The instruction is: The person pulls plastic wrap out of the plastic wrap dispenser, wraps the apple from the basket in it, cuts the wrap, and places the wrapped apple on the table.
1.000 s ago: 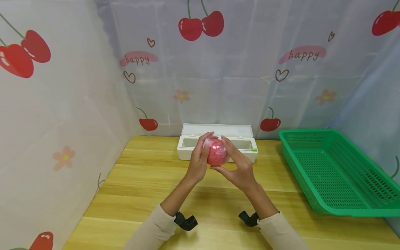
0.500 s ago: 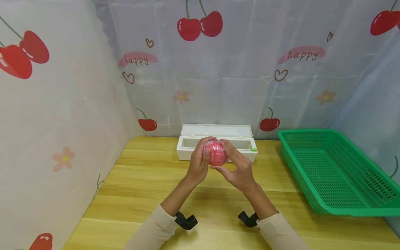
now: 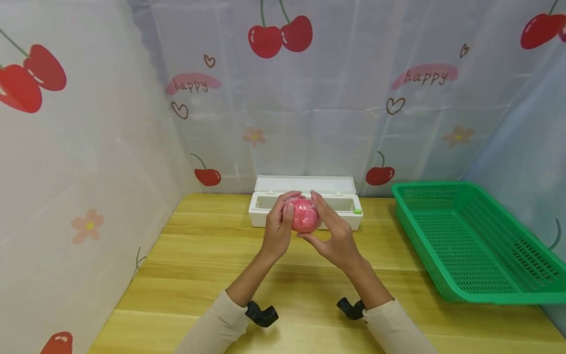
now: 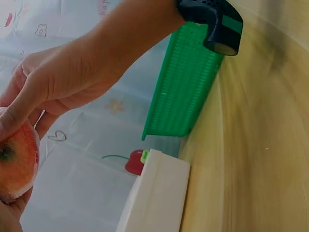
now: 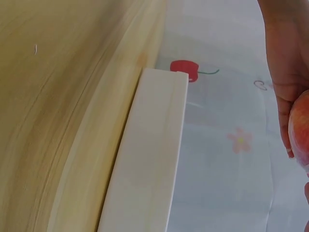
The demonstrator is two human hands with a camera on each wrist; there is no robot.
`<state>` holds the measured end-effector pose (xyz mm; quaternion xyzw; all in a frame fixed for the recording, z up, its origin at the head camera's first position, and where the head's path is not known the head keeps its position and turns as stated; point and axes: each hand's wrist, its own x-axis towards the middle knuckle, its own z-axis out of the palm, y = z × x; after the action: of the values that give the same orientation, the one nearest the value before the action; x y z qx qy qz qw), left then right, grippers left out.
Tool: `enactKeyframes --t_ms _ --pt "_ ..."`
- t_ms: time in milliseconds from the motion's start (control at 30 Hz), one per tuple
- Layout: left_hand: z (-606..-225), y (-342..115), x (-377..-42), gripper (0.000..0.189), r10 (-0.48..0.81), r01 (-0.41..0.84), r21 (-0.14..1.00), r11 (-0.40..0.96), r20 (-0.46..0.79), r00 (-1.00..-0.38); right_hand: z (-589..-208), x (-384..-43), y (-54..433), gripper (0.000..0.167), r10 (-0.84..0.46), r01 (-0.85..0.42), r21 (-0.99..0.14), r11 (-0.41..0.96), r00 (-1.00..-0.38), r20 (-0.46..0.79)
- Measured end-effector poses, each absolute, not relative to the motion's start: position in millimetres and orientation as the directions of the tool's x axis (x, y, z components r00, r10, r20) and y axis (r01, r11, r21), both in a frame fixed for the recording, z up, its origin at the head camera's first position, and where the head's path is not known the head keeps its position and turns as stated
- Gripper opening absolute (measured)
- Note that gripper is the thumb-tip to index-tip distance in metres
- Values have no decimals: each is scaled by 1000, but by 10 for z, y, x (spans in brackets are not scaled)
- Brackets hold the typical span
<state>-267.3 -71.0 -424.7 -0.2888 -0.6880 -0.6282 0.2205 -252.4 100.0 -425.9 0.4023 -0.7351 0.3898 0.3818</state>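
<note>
A red apple (image 3: 305,217), wrapped in shiny clear cling film, is held up between both hands in front of the open box. My left hand (image 3: 278,227) grips its left side, thumb along the near face. On the other side, the right hand (image 3: 338,238) has its thumb under the apple and fingers at the upper right. The stem hollow shows on the apple (image 4: 14,159) in the left wrist view. Behind the hands stands a long white cling film dispenser (image 3: 261,219), lid raised, with a green slide cutter (image 3: 358,212) at its right end.
A green plastic basket (image 3: 464,298) stands on the right of the wooden table (image 3: 194,265). Curtains (image 3: 309,142) printed with cherries hang behind and at the sides. A black camera mount sits on each wrist.
Both hands keep hold of the apple while their fingers shift over the film. The apple has turned slightly between them. The head view has drifted a little.
</note>
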Motion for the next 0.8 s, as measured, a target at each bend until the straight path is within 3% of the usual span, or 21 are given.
enactKeyframes --t_ms 233,433,600,800 --pt "-4243 -688 -2647 54 154 701 713 -1 693 -705 -4279 -2510 968 78 -265 -897 -264 355 -367 891" --pt "-4296 -654 -2629 35 116 705 707 60 696 -708 -4296 -2475 976 70 -273 -893 -263 365 -372 887" --pt "-4317 -650 -2634 33 109 703 703 110 694 -712 -4295 -2482 993 67 -296 -894 -231 383 -356 887" --pt "-4273 -680 -2644 34 119 680 723 120 670 -733 -4251 -2499 1007 73 -324 -880 -276 387 -409 853"
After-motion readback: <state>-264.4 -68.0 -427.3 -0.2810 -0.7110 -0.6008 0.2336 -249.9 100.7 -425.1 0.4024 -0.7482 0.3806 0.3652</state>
